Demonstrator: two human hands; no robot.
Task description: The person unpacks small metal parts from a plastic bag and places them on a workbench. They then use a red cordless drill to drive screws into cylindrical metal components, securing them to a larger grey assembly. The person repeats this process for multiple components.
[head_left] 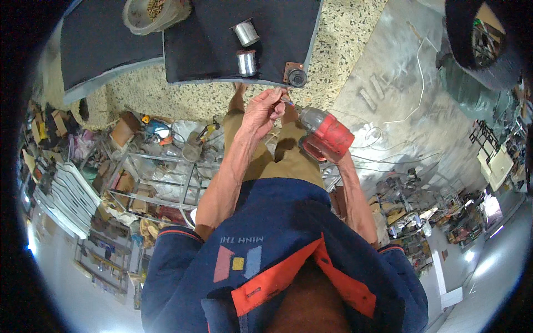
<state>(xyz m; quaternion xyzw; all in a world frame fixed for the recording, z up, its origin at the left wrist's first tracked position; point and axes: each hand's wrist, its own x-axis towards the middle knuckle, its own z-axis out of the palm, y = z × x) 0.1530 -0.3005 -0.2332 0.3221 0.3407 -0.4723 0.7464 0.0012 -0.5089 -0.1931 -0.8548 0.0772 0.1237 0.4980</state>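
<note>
A red and grey power drill [333, 136] is in my right hand [341, 159], its nose pointing left and away from me. The drill's body hides most of that hand's fingers. My left hand [263, 112] is closed in a pinch just left of the drill's tip, and what the fingers hold is too small to make out. Just beyond both hands is the near edge of a dark padded panel [205, 61]. A caster wheel [297, 77] with a rusty brown plate sits at its near right corner. Two shiny metal cylinders [246, 62] [246, 33] are farther back.
A translucent tub [136, 25] of screws stands on the panels at the far left. Metal frames [161, 158] and clutter fill the left side. A pale cable [420, 91] runs over the grey floor sheet [383, 83] at right, with more parts [422, 200] heaped nearer me.
</note>
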